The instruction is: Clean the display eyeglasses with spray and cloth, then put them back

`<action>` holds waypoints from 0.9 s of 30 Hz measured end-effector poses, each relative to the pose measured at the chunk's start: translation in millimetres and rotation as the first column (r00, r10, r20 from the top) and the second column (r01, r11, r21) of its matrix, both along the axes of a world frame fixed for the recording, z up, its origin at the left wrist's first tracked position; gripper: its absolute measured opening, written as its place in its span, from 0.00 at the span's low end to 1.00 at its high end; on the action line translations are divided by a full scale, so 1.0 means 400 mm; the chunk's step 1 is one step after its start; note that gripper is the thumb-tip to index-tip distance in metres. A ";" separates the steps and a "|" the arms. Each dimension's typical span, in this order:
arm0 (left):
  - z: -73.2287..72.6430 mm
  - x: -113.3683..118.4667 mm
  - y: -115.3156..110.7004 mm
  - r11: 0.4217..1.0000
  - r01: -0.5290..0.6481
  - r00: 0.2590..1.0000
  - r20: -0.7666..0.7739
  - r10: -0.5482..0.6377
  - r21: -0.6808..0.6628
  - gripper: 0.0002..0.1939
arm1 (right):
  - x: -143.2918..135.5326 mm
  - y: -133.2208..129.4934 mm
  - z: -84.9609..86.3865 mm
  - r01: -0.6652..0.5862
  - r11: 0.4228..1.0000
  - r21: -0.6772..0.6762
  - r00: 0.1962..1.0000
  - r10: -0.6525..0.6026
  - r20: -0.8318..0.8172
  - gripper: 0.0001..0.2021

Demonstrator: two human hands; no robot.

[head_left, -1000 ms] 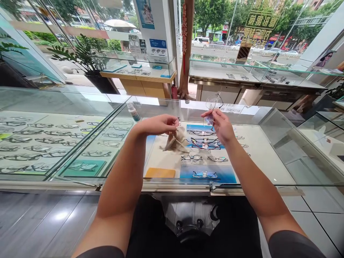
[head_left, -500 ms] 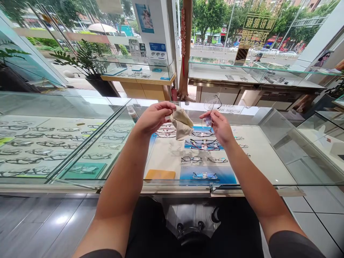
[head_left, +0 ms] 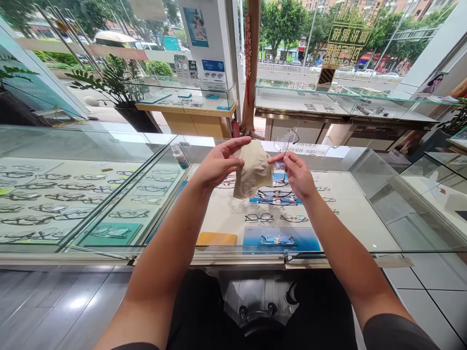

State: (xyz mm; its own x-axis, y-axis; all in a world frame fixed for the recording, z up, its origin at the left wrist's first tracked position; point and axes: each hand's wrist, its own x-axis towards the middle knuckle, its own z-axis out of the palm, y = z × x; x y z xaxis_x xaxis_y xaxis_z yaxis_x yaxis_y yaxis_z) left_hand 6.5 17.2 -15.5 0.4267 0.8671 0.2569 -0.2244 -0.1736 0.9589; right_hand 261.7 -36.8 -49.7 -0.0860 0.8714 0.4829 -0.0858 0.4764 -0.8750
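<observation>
A cream cleaning cloth hangs spread out between my two hands, above the glass display case. My left hand grips the cloth's left side, with the thumb on its face and the index finger stretched along the top edge. In my right hand is a pair of thin-rimmed eyeglasses, pinched and tilted up on end, one lens above the fingers. The right index finger reaches left and touches the cloth's right edge. Part of the glasses is hidden by the fingers.
Under the hands stands the glass display case with rows of frames inside. A small spray bottle stands on the glass to the left. Beyond are another showcase, a potted plant and a wooden post.
The cloth, bunched and folded before, is now opened out and hangs flatter. My left hand has moved slightly right, and the right index finger now meets the cloth. The spray bottle shows more fully.
</observation>
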 end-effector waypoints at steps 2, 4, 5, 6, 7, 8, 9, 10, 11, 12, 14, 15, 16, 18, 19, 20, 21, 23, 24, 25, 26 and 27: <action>-0.007 0.007 0.000 1.000 0.020 1.000 -0.015 -0.019 0.012 0.34 | -0.001 -0.001 0.000 -0.027 0.999 0.025 1.000 0.027 -0.011 0.17; -0.014 0.014 0.001 0.999 0.036 0.999 -0.026 -0.036 0.024 0.33 | -0.002 0.000 -0.003 -0.058 0.998 0.039 0.998 0.059 -0.010 0.17; -0.018 0.017 0.002 0.999 0.043 0.999 -0.031 -0.042 0.025 0.33 | -0.003 0.000 -0.005 -0.077 0.996 0.040 0.997 0.077 -0.007 0.17; -0.021 0.021 0.002 0.999 0.046 0.998 -0.037 -0.045 0.026 0.33 | -0.003 0.000 -0.007 -0.097 0.995 0.035 0.995 0.097 -0.001 0.17; -0.023 0.025 0.002 0.999 0.047 0.998 -0.042 -0.046 0.025 0.33 | -0.004 0.000 -0.010 -0.117 0.993 0.022 0.993 0.117 0.004 0.16; -0.025 0.028 0.002 0.999 0.048 0.998 -0.044 -0.047 0.021 0.33 | -0.005 -0.001 -0.012 -0.133 0.991 0.006 0.991 0.133 0.007 0.16; -0.027 0.031 0.001 0.999 0.051 0.998 -0.043 -0.051 0.008 0.34 | -0.007 -0.001 -0.014 -0.143 0.990 -0.010 0.990 0.143 0.007 0.16; -0.028 0.034 0.000 0.998 0.055 0.998 -0.038 -0.055 -0.011 0.34 | -0.008 -0.003 -0.015 -0.145 0.989 -0.020 0.989 0.145 0.008 0.16; -0.029 0.037 -0.002 0.998 0.057 0.998 -0.035 -0.058 -0.039 0.35 | -0.010 -0.004 -0.015 -0.139 0.990 -0.023 0.990 0.139 0.009 0.16; -0.030 0.039 -0.004 0.996 0.056 0.998 -0.035 -0.059 -0.073 0.36 | -0.012 -0.005 -0.015 -0.127 0.992 -0.020 0.992 0.127 0.009 0.16; -0.031 0.043 -0.008 0.988 0.047 0.997 -0.055 -0.056 -0.144 0.38 | -0.015 -0.005 -0.014 -0.098 0.995 -0.006 0.995 0.098 0.009 0.17; -0.031 0.045 -0.010 0.984 0.038 0.996 -0.074 -0.051 -0.175 0.39 | -0.016 -0.005 -0.014 -0.087 0.996 -0.002 0.996 0.087 0.007 0.17; -0.031 0.047 -0.012 0.979 0.027 0.994 -0.098 -0.047 -0.204 0.40 | -0.017 -0.005 -0.013 -0.079 0.997 0.000 0.997 0.079 0.002 0.17; -0.031 0.048 -0.013 0.966 0.004 0.987 -0.156 -0.045 -0.257 0.40 | -0.016 -0.003 -0.013 -0.065 0.998 0.007 0.998 0.065 -0.016 0.16; -0.031 0.049 -0.012 0.959 -0.003 0.980 -0.192 -0.053 -0.282 0.40 | -0.015 -0.003 -0.012 -0.057 0.998 0.011 0.998 0.058 -0.029 0.16; -0.031 0.049 -0.011 0.953 -0.005 0.970 -0.234 -0.069 -0.304 0.40 | -0.013 -0.002 -0.012 -0.049 0.999 0.014 0.998 0.049 -0.043 0.16; -0.032 0.048 -0.009 0.947 -0.001 0.954 -0.284 -0.095 -0.321 0.39 | -0.012 -0.001 -0.012 -0.040 0.999 0.015 0.997 0.041 -0.058 0.16; -0.032 0.045 -0.006 0.943 0.034 0.907 -0.385 -0.168 -0.331 0.35 | -0.009 -0.001 -0.010 -0.020 1.000 0.010 0.996 0.021 -0.081 0.16; -0.031 0.042 -0.004 0.943 0.070 0.879 -0.426 -0.213 -0.326 0.31 | -0.008 -0.001 -0.009 -0.007 1.000 0.003 0.996 0.007 -0.089 0.16; -0.030 0.039 -0.002 0.941 0.116 0.853 -0.454 -0.259 -0.318 0.27 | -0.008 0.000 -0.007 0.008 1.000 -0.006 0.996 -0.009 -0.094 0.17; -0.029 0.037 -0.001 0.935 0.164 0.830 -0.469 -0.303 -0.314 0.25 | -0.007 0.000 -0.005 0.023 1.000 -0.016 0.995 -0.025 -0.100 0.18; -0.028 0.034 0.001 0.927 0.207 0.814 -0.470 -0.341 -0.314 0.23 | -0.007 0.000 -0.003 0.036 0.999 -0.025 0.993 -0.039 -0.109 0.18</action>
